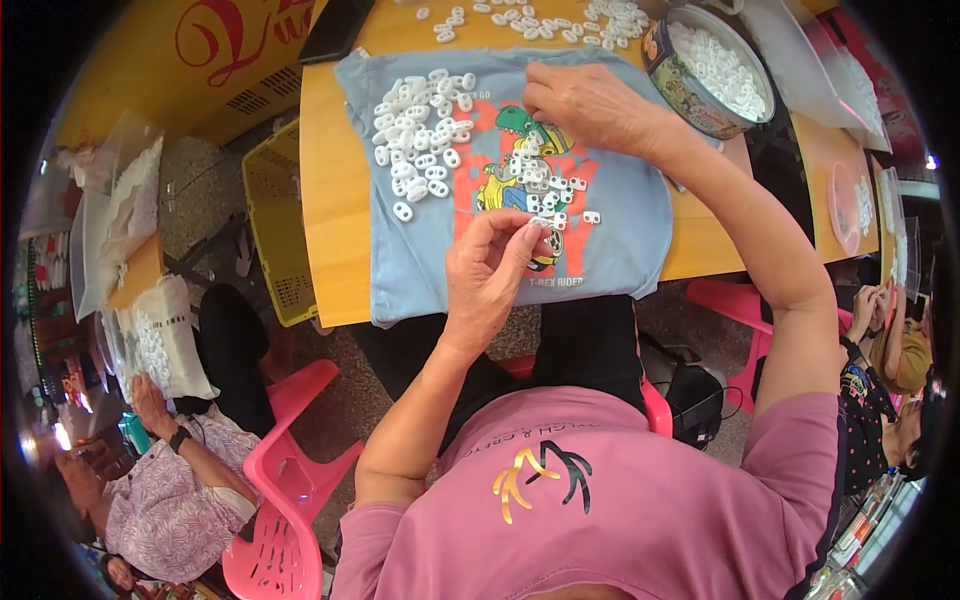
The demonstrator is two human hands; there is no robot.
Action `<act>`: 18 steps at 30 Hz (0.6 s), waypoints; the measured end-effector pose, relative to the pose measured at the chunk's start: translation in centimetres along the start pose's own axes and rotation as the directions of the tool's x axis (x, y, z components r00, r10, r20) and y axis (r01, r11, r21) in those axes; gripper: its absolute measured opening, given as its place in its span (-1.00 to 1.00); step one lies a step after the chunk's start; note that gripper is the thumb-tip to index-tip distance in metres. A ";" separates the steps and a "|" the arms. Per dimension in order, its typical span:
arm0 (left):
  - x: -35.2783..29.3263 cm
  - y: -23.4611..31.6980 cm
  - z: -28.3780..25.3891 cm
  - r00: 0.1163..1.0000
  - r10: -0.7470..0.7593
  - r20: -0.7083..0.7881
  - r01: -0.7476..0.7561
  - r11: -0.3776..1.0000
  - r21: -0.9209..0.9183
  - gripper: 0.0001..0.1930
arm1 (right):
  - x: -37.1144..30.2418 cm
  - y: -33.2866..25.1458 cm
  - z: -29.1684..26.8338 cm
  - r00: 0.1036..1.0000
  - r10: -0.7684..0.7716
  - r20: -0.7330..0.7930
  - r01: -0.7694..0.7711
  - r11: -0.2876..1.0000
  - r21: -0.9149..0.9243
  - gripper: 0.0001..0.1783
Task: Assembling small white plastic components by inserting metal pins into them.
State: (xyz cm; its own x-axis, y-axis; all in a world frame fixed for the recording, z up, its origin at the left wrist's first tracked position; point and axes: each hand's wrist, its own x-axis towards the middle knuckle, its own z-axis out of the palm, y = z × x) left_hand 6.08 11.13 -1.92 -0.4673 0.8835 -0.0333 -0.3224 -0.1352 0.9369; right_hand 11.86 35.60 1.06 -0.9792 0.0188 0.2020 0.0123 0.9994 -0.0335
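Observation:
On a light blue printed cloth (410, 270), my left hand (485, 280) is closed, thumb and forefinger pinching a small white two-holed piece (541, 222). Farther up the cloth, my right hand (590, 105) has its fingertips pressed together; what they hold, if anything, is too small to make out. Between the hands lies a loose pile of small square white pieces (535, 175) with dark holes. Left of it is a heap of rounded oval white pieces (415, 135), also two-holed.
Past my right hand stands a round tin (690, 95) filled with white pieces. More oval pieces (540, 25) lie at the far table edge. A yellow crate (280, 230) is left of the table (335, 200). People work on both sides, near pink chairs (300, 470).

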 end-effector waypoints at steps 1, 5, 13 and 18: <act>0.0 -0.1 -0.1 1.000 0.005 0.004 -0.005 1.000 0.000 -0.89 | -0.1 0.0 0.0 1.000 -0.003 0.001 0.003 1.000 -0.001 -0.89; -0.1 0.0 -0.2 1.000 -0.013 0.004 0.013 1.000 -0.006 -0.88 | -0.6 -0.2 -0.5 0.995 0.058 -0.083 -0.043 0.984 0.171 -0.87; 0.0 0.1 -0.2 0.999 -0.016 -0.039 0.013 0.998 -0.063 -0.87 | -2.9 -2.3 -2.4 0.848 0.526 0.064 -0.400 0.557 0.727 -0.79; 0.7 0.1 -0.5 0.992 -0.058 -0.114 0.040 0.986 -0.160 -0.86 | -4.6 -6.1 -2.0 0.807 0.573 0.142 -0.327 0.233 0.916 -0.75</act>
State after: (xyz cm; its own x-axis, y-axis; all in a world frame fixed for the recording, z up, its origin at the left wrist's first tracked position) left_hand 5.31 11.56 -1.96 -0.5382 0.8331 -0.1273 -0.4680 -0.1698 0.8672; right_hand 16.65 29.46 2.27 -0.8121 0.5835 0.0048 0.1374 0.1992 -0.9703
